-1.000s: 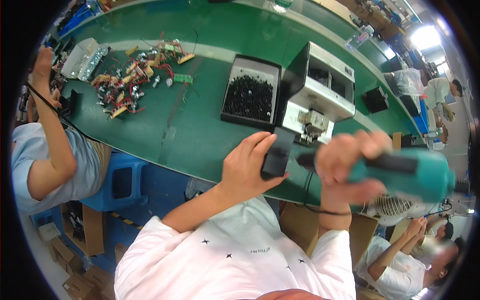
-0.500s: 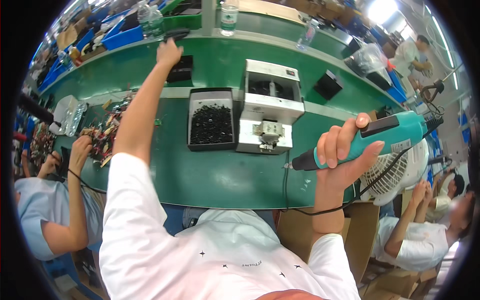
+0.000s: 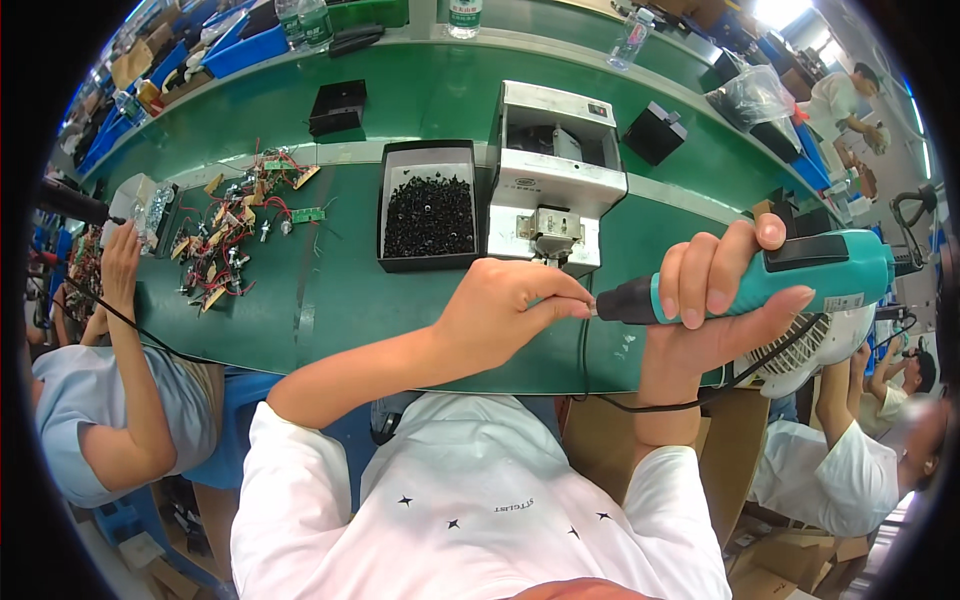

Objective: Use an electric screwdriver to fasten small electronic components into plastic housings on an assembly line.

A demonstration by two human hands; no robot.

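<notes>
The left hand, which half a second ago was stretched out toward the shelf to the far left of the white machine, is now just in front of that machine, at the tip of the teal electric screwdriver. Its thumb and forefinger are pinched narrowly together at the bit; whether a small part sits between them I cannot tell. The right hand is wrapped around the screwdriver to the right of and nearer than the machine, the fingers over the top and the thumb along the near side, with the tool tilted a little and its nose pointing left. The change seems to bring both hands to the one tool and to leave the black box, behind and left of the machine, with no hand on it. A second black box is tilted behind the machine to its right. Just left of the machine stands an open tray of small black parts, and farther left lies a tangle of wired circuit boards. The tool's black cord loops below and to the right of the machine.
</notes>
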